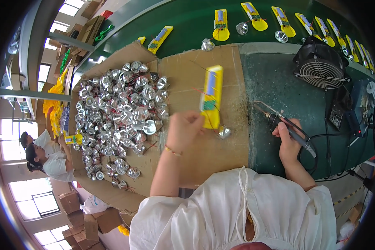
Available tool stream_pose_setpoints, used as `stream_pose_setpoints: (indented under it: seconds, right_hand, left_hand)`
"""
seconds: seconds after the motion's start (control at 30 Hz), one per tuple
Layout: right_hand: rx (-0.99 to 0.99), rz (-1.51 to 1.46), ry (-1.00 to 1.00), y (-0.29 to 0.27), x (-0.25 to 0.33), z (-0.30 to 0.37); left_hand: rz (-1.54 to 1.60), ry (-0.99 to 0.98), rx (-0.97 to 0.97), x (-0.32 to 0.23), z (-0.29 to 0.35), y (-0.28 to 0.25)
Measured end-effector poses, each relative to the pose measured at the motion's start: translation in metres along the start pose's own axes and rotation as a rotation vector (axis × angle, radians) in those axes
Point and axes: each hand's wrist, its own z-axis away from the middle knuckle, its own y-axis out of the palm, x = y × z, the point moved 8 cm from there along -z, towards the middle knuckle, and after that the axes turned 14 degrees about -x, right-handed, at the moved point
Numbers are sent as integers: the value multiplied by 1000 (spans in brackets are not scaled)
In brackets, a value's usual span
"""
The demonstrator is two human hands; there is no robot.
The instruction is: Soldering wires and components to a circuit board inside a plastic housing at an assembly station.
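Note:
On the brown cardboard sheet in front of me lies a yellow flashlight casing, carrying a blue battery cell and a green circuit board, with thin loose wires. A silver reflector rests by its lower end. My left hand is closed in a pinch at the casing's lower left edge; its fingertips are partly hidden and slightly blurred. My right hand grips the grey handle of a soldering iron over the green bench. The iron's tip points up and left, apart from the casing.
Left of the sheet, an open cardboard tray holds a heap of silver reflectors. More yellow casings line the far side. A black fan and a dark soldering station with cables stand right. Two people are at far left.

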Motion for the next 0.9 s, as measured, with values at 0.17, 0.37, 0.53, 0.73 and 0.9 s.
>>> stream_pose_setpoints:
  seconds: [0.17,0.37,0.53,0.73,0.9]
  right_hand:
    - [10,1,68,1,-11,-1]
    - [10,68,1,-1,-12,5]
    - [78,163,-188,3,7,0]
    - [138,88,-141,7,5,0]
    - [123,93,-129,9,3,-1]
  left_hand:
    - [-293,272,-173,-64,-110,-31]
    - [-270,105,-215,-74,-273,-25]
    - [-1221,319,-682,-101,-268,-36]
    - [-1233,302,-353,-66,-309,-61]
    - [-881,509,-418,-137,-224,-60]
